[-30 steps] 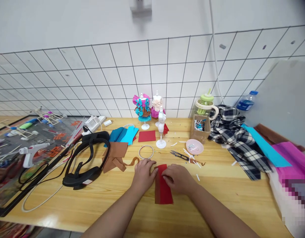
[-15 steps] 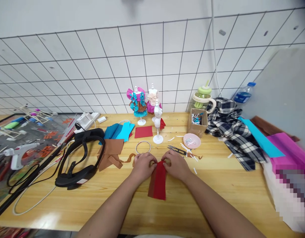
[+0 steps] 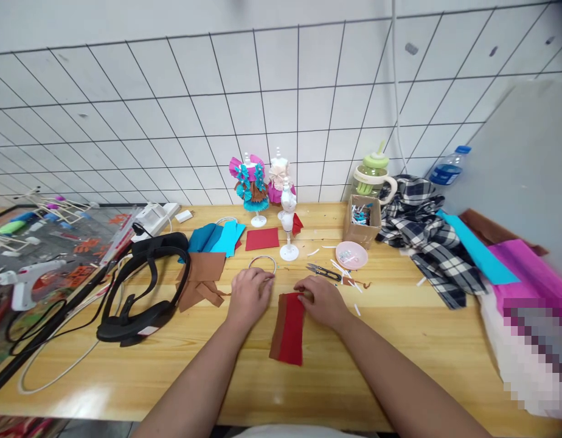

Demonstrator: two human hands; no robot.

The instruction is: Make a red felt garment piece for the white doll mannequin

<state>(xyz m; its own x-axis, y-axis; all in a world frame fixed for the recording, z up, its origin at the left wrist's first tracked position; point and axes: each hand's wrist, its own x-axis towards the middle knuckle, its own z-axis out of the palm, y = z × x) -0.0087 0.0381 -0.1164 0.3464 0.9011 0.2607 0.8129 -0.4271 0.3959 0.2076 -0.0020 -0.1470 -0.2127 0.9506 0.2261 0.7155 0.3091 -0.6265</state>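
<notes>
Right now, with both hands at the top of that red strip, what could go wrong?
1. The right hand pins only the top end of the red strip; the brown layer under it already shows along the left edge, so the layers may slip further apart.
2. The left hand sits by the wire ring and could knock it.
3. The snips lie close beyond the right hand, a possible snag.

No legible text, label or brand anywhere; water bottle (image 3: 446,170) label too blurred to read
</notes>
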